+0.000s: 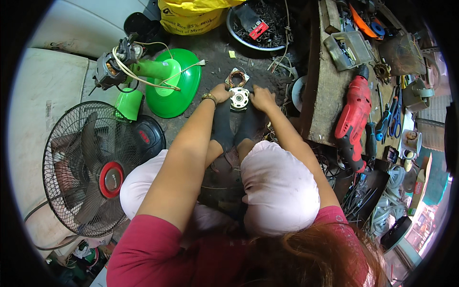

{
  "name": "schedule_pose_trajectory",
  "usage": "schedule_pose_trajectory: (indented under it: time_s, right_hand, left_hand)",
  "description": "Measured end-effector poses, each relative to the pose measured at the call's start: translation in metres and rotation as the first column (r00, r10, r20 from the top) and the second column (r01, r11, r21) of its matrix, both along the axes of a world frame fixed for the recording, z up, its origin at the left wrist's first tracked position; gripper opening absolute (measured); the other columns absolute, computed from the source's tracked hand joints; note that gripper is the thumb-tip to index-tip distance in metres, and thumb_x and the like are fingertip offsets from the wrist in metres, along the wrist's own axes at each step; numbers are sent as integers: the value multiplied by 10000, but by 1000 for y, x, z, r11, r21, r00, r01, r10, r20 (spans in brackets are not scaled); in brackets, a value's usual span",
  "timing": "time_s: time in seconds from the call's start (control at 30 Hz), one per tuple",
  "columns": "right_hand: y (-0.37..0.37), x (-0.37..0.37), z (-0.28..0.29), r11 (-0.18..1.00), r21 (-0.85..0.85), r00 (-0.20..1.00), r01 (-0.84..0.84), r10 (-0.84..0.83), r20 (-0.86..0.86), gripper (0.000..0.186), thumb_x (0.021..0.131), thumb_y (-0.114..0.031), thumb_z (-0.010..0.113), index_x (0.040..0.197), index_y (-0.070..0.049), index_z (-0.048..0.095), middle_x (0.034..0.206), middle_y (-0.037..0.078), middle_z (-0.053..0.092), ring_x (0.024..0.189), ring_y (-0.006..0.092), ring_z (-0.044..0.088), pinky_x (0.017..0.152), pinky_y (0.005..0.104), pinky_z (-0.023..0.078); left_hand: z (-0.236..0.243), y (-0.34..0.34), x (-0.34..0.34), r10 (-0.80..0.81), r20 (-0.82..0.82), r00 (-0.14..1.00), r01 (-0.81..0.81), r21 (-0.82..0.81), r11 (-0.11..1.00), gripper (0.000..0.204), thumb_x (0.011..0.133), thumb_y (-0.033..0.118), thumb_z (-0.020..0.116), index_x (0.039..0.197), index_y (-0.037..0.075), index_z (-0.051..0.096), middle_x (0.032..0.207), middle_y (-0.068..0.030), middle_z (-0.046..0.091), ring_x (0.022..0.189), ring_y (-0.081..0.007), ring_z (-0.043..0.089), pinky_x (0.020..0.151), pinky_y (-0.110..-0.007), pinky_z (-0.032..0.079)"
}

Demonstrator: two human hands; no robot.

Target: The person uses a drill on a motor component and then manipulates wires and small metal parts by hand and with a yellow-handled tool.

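Observation:
A round, pale metal motor end cover (239, 106) with slots and a centre hole is held low in front of me, between my feet. My left hand (221, 93) has its fingers closed at the cover's left edge. At the right edge is my right hand (263, 99), its fingers curled in against the rim; the fingertips are partly hidden. Just beyond the cover lies a motor stator (245, 76) with copper windings. What sits beneath the cover is mostly hidden.
To the left stand a caged fan head (86, 167), a green fan base (191, 93) and an exposed fan motor (111, 66) with its cord. A metal basin (232, 29) of small dark parts is ahead. On the right, a wooden bench (322, 95) carries a red power tool (354, 107) and scissors (395, 124).

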State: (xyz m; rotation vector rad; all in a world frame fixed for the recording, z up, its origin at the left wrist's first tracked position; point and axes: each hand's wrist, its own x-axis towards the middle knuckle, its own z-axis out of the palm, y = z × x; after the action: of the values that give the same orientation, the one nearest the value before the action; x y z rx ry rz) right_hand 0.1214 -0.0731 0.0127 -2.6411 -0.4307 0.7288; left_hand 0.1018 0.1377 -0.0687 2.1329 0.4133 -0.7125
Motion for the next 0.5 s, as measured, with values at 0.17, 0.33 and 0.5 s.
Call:
schedule_pose_trajectory:
  time_s: [0.17, 0.33, 0.5]
  right_hand:
    - [-8, -6, -22, 996, -14, 963, 88, -89, -256, 529, 841, -356, 641, 1324, -176, 523, 1303, 107, 579, 1235, 337, 512, 1033, 697, 229]
    - [-6, -5, -22, 982, 74, 945, 173, -144, -293, 646, 743, -405, 738, 1318, -186, 540, 1304, 111, 578, 1234, 330, 516, 1043, 712, 191]
    - [-5, -9, -7, 996, -16, 963, 83, -84, -255, 606, 727, -428, 751, 1256, -174, 601, 1253, 131, 610, 1201, 330, 545, 1047, 716, 176]
  left_hand:
    - [2, -8, 6, -65, -83, 994, 60, -60, 996, 581, 826, 207, 729, 1270, -74, 480, 1125, -164, 635, 1016, -205, 606, 921, -308, 462]
    - [9, 13, 7, -68, -123, 990, 34, -261, 965, 674, 800, 281, 742, 1324, -34, 460, 1215, -195, 597, 1117, -275, 582, 1000, -356, 418]
    - [8, 7, 4, -122, -69, 990, 111, -142, 984, 633, 828, 169, 723, 1331, -54, 410, 950, -101, 651, 873, -168, 605, 827, -301, 482]
